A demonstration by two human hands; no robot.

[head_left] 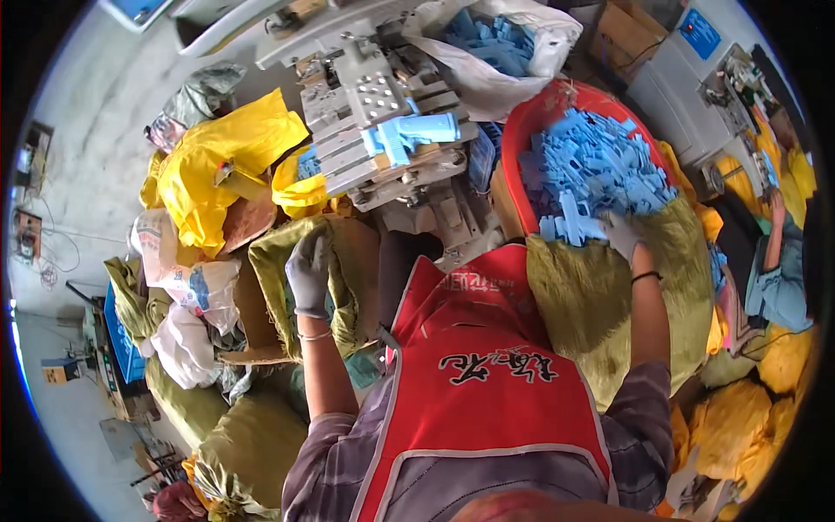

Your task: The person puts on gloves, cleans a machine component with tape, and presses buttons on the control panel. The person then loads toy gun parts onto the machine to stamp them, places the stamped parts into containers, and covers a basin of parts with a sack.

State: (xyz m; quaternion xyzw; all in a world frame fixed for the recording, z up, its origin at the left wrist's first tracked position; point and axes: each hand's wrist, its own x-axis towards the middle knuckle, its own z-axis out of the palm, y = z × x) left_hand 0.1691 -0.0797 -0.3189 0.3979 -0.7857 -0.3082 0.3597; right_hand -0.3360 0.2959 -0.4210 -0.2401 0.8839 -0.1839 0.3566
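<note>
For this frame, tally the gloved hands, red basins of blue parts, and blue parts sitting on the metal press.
Gloved hands: 2, left hand and right hand
Red basin: 1
Blue part on the metal press: 1
Total: 4

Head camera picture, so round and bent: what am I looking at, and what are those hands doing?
A person wears a wide camera on the head, looking down, so edges curve. The red apron is their own. Both hands are gloved. The right hand reaches into a red basin heaped with blue plastic parts, touching them. The left hand rests on the edge of an olive sack; whether it grips anything is unclear. Ahead stands a grey metal machine with one blue part on it. Yellow bags lie around.
</note>
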